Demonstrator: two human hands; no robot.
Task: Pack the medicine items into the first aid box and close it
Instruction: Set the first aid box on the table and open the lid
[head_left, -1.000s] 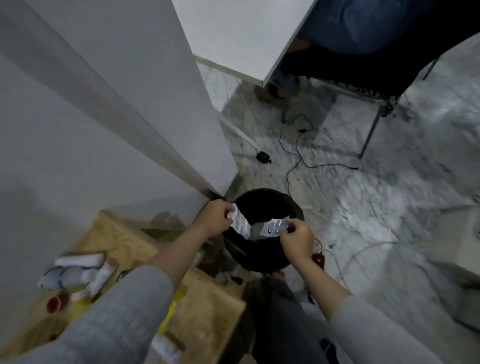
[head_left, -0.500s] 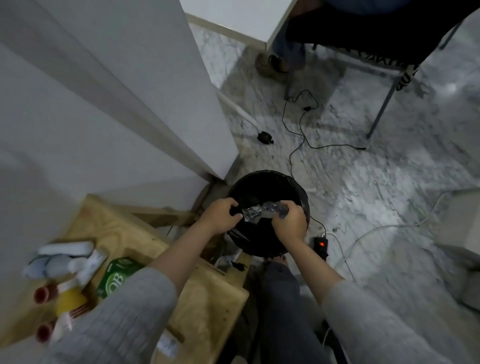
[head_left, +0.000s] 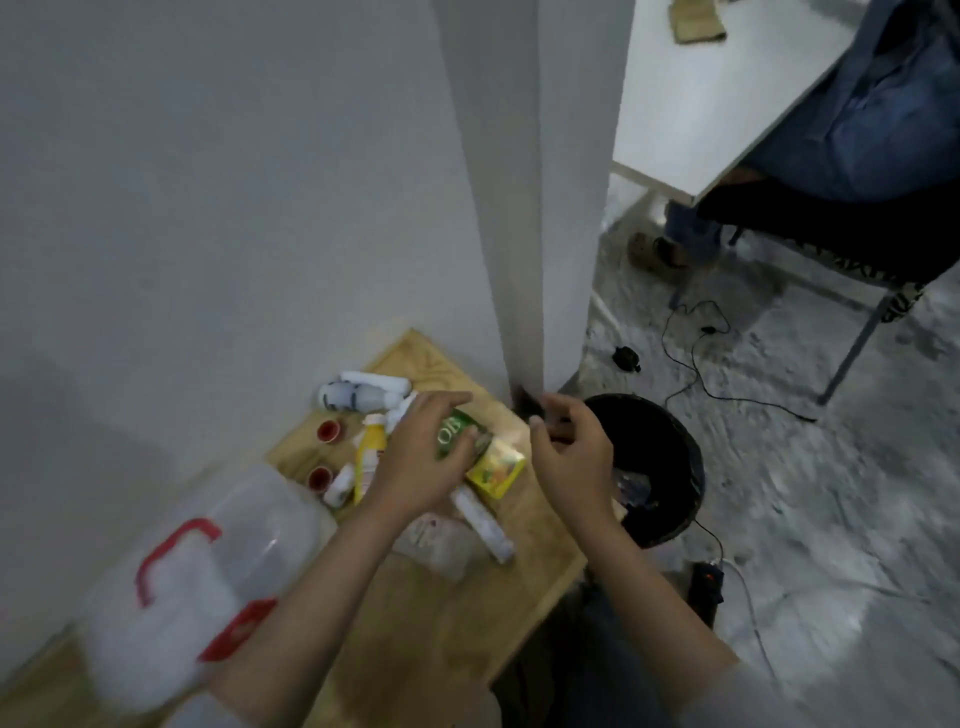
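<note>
On a low wooden board (head_left: 431, 629) lie the medicine items: a white bottle (head_left: 358, 399), a yellow tube (head_left: 370, 457), two red-capped pots (head_left: 328, 431), a white tube (head_left: 480, 519) and a clear packet (head_left: 439, 543). My left hand (head_left: 415, 462) has its fingers and thumb closed around the green end of a green-and-yellow carton (head_left: 496, 467). My right hand (head_left: 571, 457) hovers empty beside it, fingers loosely curled, above the rim of a black bin (head_left: 670, 457). The first aid box (head_left: 171, 597), translucent with red handle and latches, sits blurred at lower left.
A white wall and pillar (head_left: 519, 208) stand right behind the board. To the right, a marble floor carries black cables (head_left: 691, 364) and a power strip (head_left: 707, 582). A white table (head_left: 701, 104) and a seated person on a chair (head_left: 831, 228) are at the upper right.
The view has swung left from the bin to the board. Both hands have left the bin, where they held a crumpled wrapper. My left hand now grips the green carton.
</note>
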